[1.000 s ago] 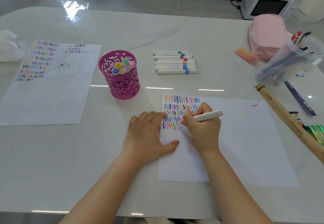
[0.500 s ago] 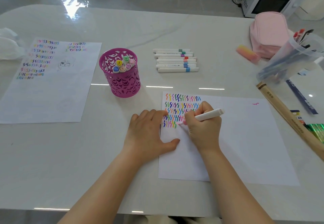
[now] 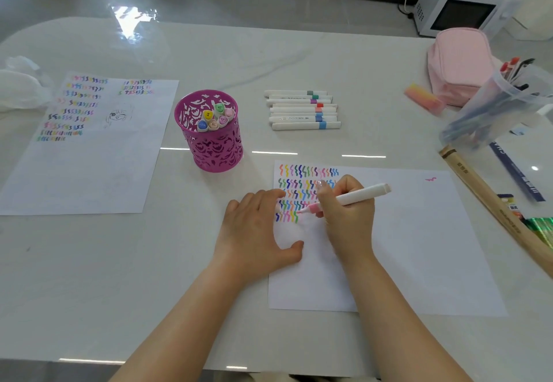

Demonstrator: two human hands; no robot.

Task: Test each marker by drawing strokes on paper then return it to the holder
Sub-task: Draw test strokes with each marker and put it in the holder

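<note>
White paper (image 3: 404, 247) lies nearest, and the left hand (image 3: 257, 232) rests flat and open across its left edge, fingers straight, pinning it to the surface (image 3: 119, 277). Beside it the right hand (image 3: 348, 217) pinches a pink-tipped marker (image 3: 359, 196), whose nib seems to touch the paper at the end of the lowest row of squiggles. The stroke likely wants light, even pressure, placed just right of the green mark so the colours do not overlap, while the left hand bears down against sliding. Farther off stands the magenta holder (image 3: 215, 148), part-filled, where this marker belongs afterwards. Loose markers (image 3: 302, 109) lie in a row beyond.
</note>
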